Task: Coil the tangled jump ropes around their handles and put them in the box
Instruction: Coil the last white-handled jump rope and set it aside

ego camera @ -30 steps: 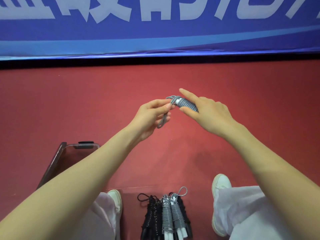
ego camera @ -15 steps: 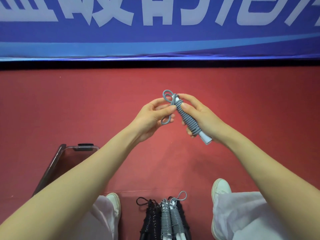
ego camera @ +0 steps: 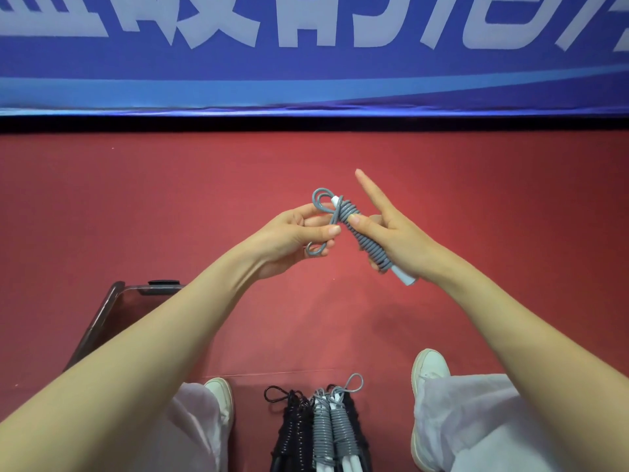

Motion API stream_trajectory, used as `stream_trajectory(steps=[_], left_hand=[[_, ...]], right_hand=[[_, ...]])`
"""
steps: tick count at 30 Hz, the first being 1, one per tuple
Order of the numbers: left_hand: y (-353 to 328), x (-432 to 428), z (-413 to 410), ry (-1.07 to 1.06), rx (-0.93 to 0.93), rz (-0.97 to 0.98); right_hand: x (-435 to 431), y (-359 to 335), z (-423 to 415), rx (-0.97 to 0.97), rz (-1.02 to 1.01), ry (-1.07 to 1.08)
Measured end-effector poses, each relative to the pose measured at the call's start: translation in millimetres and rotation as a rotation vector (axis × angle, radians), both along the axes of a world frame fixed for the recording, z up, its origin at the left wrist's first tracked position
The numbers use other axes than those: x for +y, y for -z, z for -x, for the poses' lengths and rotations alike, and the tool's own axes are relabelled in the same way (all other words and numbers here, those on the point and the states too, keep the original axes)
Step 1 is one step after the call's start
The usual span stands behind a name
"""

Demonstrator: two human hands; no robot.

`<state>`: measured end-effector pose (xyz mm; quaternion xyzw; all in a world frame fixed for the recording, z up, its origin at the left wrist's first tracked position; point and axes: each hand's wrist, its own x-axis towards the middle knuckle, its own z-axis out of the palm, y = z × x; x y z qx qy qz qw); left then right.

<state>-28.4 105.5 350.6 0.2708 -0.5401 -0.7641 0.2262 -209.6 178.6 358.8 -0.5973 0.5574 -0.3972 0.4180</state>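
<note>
You hold a coiled grey rope point(ego camera: 369, 245) up over the red floor point(ego camera: 136, 216).
Your right hand point(ego camera: 400, 240) grips the wound handles point(ego camera: 405, 277), forefinger pointing straight out; your left hand point(ego camera: 294, 235) pinches the rope's loose end. The clear box point(ego camera: 112, 301) sits low left, with finished ropes point(ego camera: 321, 432) between your shoes point(ego camera: 429, 367).

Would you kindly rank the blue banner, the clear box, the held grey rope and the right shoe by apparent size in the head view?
1. blue banner.
2. clear box, partly behind the left arm.
3. grey rope and right shoe look alike, so unranked.
</note>
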Motion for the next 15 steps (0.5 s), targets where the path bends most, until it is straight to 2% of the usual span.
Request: stream_trajectory(steps=[5,8,12,15], left_hand=[[2.4,-1.5,0.9,0.034,-0.049,0.066],[1.4,-1.3,3.0,-0.052,-0.009,0.089],[6.7,7.4,18.6,-0.313,0.118,-0.065],[9.1,13.2,30.1,-0.427,0.239,-0.183]], right_hand=[[0.8,0.3,0.8,0.015,0.006,0.022],[-0.1,-2.9,-2.1,-0.058,0.008,0.029],[-5.2,-6.4,-13.6,-0.267,0.018,0.068],[-8.6,-2.5,-25.2,-0.411,0.015,0.1]])
